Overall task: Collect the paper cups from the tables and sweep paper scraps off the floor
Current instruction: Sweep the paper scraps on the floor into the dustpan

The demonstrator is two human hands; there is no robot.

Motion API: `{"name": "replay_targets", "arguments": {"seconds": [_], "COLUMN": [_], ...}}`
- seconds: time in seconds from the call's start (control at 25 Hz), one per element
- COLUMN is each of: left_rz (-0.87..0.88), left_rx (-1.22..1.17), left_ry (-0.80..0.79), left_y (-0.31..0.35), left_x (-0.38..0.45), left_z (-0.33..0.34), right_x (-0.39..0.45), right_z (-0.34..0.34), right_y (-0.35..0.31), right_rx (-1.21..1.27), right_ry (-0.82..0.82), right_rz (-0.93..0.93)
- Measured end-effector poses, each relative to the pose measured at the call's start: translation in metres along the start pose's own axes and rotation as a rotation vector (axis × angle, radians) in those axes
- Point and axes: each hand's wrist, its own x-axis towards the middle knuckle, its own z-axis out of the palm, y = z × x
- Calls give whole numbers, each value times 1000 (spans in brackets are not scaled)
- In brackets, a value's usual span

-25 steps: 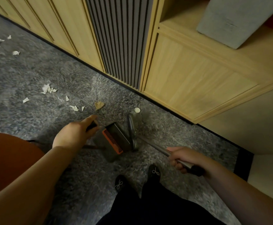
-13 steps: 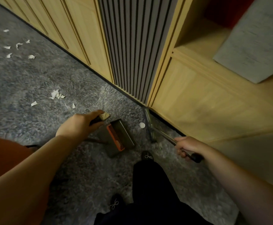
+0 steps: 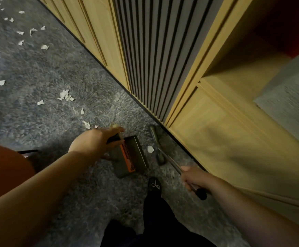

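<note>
Your left hand point(image 3: 91, 142) grips dustpan point(image 3: 130, 155) handle at frame centre; your right hand point(image 3: 195, 178) grips broom point(image 3: 156, 146) handle, round scrap point(image 3: 150, 149) between pan and broom head.

Both your arms reach down and forward, each hand gripping a handle.
Your left hand point(image 3: 93, 141) curls round the dustpan point(image 3: 130, 155) handle; your right hand point(image 3: 195, 178), on the dustpan's right, wraps the broom point(image 3: 156, 145) shaft, forearm angled back.
</note>
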Motion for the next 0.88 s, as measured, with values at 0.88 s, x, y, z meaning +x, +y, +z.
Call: {"name": "replay_targets", "arguments": {"seconds": [0.88], "left_rz": [-149], "left_rx": [79], "left_ry": [-202], "left_y": [-26], "left_x": [-24], "left_z": [-19], "right_x": [-7], "right_z": [32], "right_y": [-49], "right_rx": [97], "right_ry": [27], "right_rz": [15]}}
